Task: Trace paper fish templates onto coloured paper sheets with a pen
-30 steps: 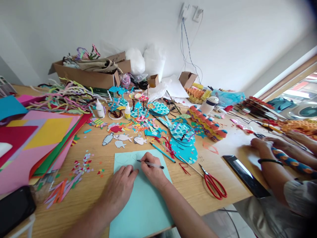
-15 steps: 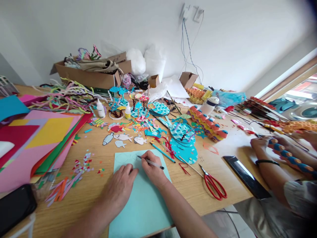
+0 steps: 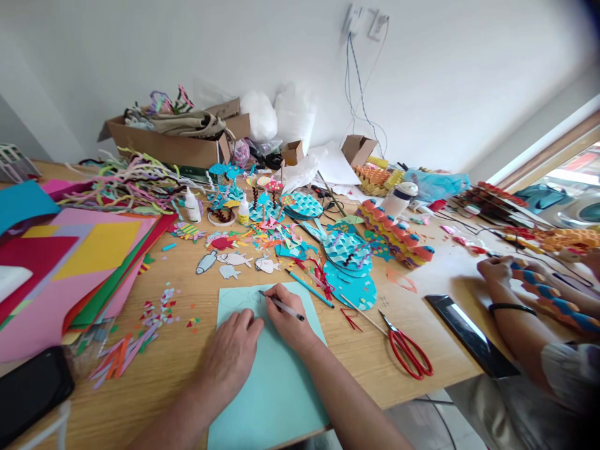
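A light blue-green sheet of paper (image 3: 269, 387) lies in front of me, with faint drawn outlines near its top edge. My right hand (image 3: 288, 315) grips a pen (image 3: 289, 309), its tip touching the paper near the top. Resting flat on the sheet's left part, my left hand (image 3: 234, 350) has nothing in it, and its fingers are slightly bent. Just beyond the paper are small cut-out paper fish (image 3: 234, 259), some with drawn black lines. A blue pen (image 3: 309, 288) lies beyond the sheet's upper right corner.
Red-handled scissors (image 3: 407, 350) and a dark flat device (image 3: 469, 334) lie to the right. Another person's hand (image 3: 494, 270) holds an orange and blue paper piece. Coloured sheets (image 3: 100, 250) and a phone (image 3: 35, 394) are at the left, glue bottles (image 3: 192, 207) beyond.
The pen in my right hand has shifted slightly left and tilted a little more. The view has moved slightly.
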Available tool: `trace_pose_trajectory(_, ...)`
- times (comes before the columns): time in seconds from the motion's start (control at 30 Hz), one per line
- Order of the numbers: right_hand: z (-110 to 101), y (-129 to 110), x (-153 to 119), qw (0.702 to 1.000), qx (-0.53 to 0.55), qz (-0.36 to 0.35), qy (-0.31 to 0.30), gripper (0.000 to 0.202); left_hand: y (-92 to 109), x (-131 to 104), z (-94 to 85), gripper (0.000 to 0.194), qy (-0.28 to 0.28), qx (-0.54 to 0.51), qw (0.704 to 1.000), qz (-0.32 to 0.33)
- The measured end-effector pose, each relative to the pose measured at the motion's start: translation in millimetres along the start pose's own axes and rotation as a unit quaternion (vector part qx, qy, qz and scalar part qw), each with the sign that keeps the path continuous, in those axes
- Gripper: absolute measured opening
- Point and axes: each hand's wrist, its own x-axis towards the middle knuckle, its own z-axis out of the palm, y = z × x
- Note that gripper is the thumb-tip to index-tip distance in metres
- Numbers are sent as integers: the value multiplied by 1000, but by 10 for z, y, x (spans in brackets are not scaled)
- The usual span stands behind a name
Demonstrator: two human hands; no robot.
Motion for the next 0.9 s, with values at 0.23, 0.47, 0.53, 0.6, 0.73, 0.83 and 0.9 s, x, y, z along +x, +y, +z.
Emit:
trace_pose_trajectory(0.23,-18,22,-29,1000,-11,-9,14,9,14,5,-27,25,-3,-6,1000,-2)
trace_pose_trajectory(0.47,-50,3,-49,1000,-6,-9,2,9,2,1,-26,25,-4,-6,1000,2)
trace_pose_trajectory(0.53,-55,-7,-54,1000,-4,-10,-4,9,1,1,-34,25,-6,-9,1000,0)
trace_pose_trajectory(0.6,-57,-15,-59,1000,-2,-13,-8,9,2,5,-43,25,-10,-12,1000,-2)
trace_pose_trajectory(0.73,-57,-24,-65,1000,-3,-13,-6,9,5,11,-50,25,-14,-14,1000,-3)
trace_pose_trajectory(0.83,-59,-20,-60,1000,-7,-13,0,9,8,11,-48,25,-9,-17,1000,-4)
trace_pose_trajectory(0.9,-60,-14,-56,1000,-8,-15,-3,9,7,10,-46,25,-8,-21,1000,-5)
